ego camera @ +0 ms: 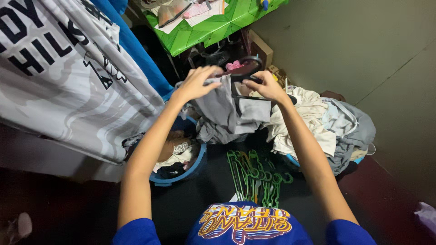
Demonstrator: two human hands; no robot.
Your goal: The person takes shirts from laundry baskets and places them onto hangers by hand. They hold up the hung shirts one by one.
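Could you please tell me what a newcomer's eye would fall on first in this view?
Probably the two hands at centre: the left hand and right hand work a grey garment onto a black hanger. Below them lies a pile of green hangers, between a blue basket and heaped pale laundry.

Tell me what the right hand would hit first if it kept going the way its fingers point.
The right hand points left, toward the left hand; it would probably meet the grey cloth garment held between them first, though depth is unclear.

Blue short-sleeved T-shirt (245,229), orange, yellow and purple curved lettering graphic across chest, bare forearms, no rings or watch on left hand (196,84) or right hand (267,86)
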